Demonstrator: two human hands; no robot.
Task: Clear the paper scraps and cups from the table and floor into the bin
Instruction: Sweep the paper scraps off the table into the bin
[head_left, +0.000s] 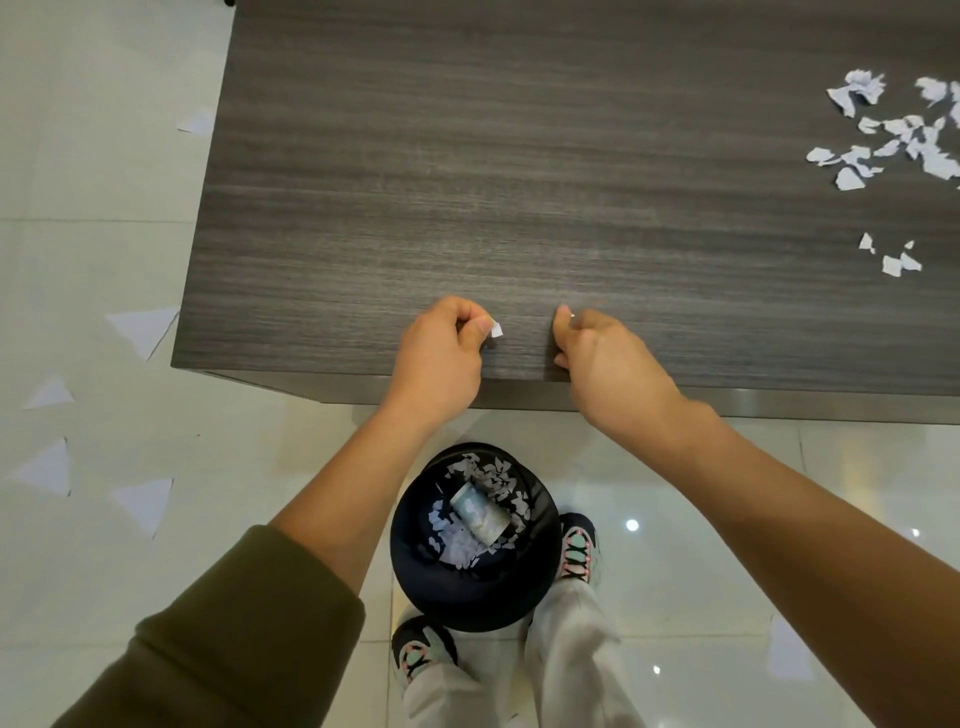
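My left hand (444, 348) hovers over the near edge of the dark wood-grain table (519, 156), pinching a small white paper scrap (496, 329) between thumb and fingers. Beside it, my right hand (602, 358) has its fingers curled, with a tiny white scrap (571, 315) showing at the fingertips. A black round bin (475, 592) stands on the floor below the table edge, between my feet; it holds several paper scraps and a cup (479, 513) lying on its side. A heap of torn white scraps (893, 132) lies at the table's far right.
A smaller cluster of scraps (896, 259) lies right of centre on the table. Several white triangular paper pieces (141, 326) are scattered over the pale tiled floor at left, and another piece (789, 652) lies at lower right. My shoes (575, 553) flank the bin.
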